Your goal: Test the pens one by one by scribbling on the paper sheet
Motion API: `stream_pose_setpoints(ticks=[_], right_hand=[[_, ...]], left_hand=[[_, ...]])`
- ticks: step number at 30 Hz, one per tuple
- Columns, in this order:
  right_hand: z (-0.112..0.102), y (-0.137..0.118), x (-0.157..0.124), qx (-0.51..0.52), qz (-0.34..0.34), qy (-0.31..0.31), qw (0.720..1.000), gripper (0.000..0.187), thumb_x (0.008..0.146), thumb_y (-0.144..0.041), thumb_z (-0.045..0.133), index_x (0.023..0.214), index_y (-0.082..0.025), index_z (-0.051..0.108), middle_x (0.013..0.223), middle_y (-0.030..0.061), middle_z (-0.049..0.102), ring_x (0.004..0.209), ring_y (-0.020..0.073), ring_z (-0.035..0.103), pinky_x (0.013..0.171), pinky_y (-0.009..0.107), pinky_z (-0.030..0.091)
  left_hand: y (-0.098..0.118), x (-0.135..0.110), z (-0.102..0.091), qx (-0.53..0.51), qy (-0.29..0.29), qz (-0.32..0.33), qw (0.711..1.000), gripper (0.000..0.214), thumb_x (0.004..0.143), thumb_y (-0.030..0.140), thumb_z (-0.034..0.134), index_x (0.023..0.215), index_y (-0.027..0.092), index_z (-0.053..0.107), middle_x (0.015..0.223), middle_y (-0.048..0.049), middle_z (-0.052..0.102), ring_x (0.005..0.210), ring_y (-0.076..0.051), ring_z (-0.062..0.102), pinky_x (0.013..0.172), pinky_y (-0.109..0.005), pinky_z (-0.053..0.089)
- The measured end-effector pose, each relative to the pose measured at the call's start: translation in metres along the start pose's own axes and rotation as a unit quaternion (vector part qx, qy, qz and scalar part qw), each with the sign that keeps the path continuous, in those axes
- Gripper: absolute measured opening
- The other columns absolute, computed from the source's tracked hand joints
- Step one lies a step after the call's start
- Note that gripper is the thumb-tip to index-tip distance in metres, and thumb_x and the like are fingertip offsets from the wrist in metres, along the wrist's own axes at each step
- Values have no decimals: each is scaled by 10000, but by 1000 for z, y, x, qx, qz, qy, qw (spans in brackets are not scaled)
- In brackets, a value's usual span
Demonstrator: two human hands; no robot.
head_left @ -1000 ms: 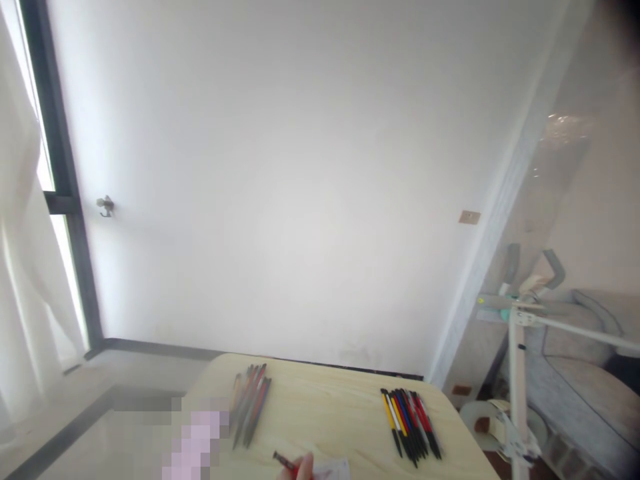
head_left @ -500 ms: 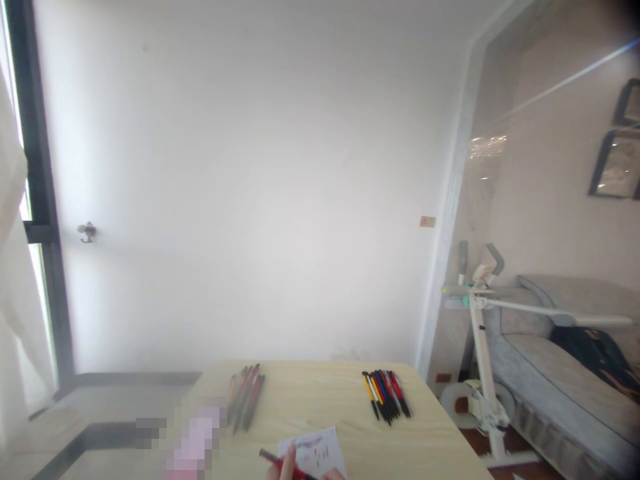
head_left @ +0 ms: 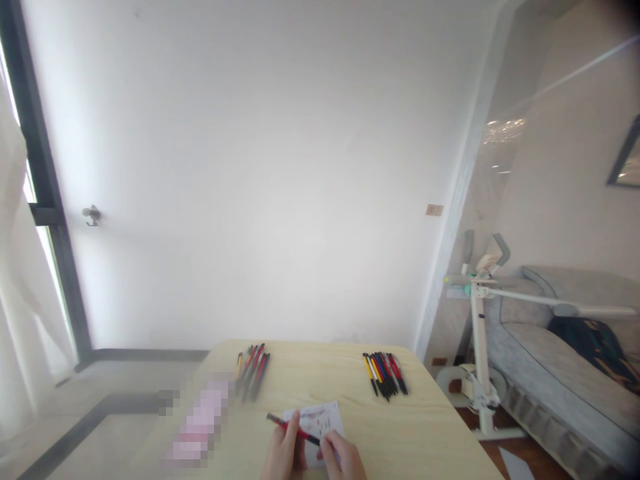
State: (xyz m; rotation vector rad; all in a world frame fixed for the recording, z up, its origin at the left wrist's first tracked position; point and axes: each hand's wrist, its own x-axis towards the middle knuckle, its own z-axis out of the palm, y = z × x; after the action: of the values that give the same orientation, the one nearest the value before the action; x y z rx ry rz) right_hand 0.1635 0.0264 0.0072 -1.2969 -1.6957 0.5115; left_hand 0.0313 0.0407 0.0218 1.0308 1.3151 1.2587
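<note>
My left hand (head_left: 284, 452) and my right hand (head_left: 343, 455) meet at the bottom edge of the view, both pinched on a red pen (head_left: 293, 430) that lies across a small white paper (head_left: 320, 421) marked with red scribbles. The pen's dark tip points left. Beyond them on the light wooden table (head_left: 430, 433) lie two rows of pens: a grey and red group (head_left: 253, 368) at the left and a multicoloured group (head_left: 384, 374) at the right. Only the fingers and part of each hand show.
A blurred pink patch (head_left: 200, 421) lies on the table's left side. A white exercise machine (head_left: 480, 313) and a grey sofa (head_left: 560, 347) stand to the right. A white wall is ahead, and a dark-framed window (head_left: 40, 213) is at the left.
The view has tilted down, so more of both hands and the paper shows. My right hand has come up beside my left hand on the red pen.
</note>
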Motion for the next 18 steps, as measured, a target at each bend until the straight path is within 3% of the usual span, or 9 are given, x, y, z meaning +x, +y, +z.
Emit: stream_pose_setpoints(ticks=[2,4,9,18], right_hand=[[-7,-3,0,11,-5,-33,999,491,881,-529,304,623,-194,555,583,37,613,563,160,565,571,212,396],[-13,-8,0,31,-7,-60,998,464,888,-501,312,649,-186,556,612,43,621,580,158,567,577,210,399],[-19,-14,1,81,20,-49,995,412,879,-478,374,664,-178,558,627,36,618,616,159,571,603,211,401],[-20,-11,2,107,35,-48,993,394,871,-473,392,657,-178,542,591,18,581,591,153,549,577,212,386]], left_hand=[[2,-1,1,-13,-40,-6,999,619,660,737,384,410,181,488,350,-32,504,328,-149,463,371,-269,361],[3,-2,1,-25,-41,0,999,606,659,727,406,461,167,526,382,-38,547,360,-159,503,409,-274,396],[2,-9,-3,1,-16,42,999,588,663,725,402,447,183,473,317,8,472,305,-116,423,361,-234,312],[0,-4,-4,21,-23,41,999,597,700,691,395,367,197,419,284,11,416,285,-108,394,355,-233,274]])
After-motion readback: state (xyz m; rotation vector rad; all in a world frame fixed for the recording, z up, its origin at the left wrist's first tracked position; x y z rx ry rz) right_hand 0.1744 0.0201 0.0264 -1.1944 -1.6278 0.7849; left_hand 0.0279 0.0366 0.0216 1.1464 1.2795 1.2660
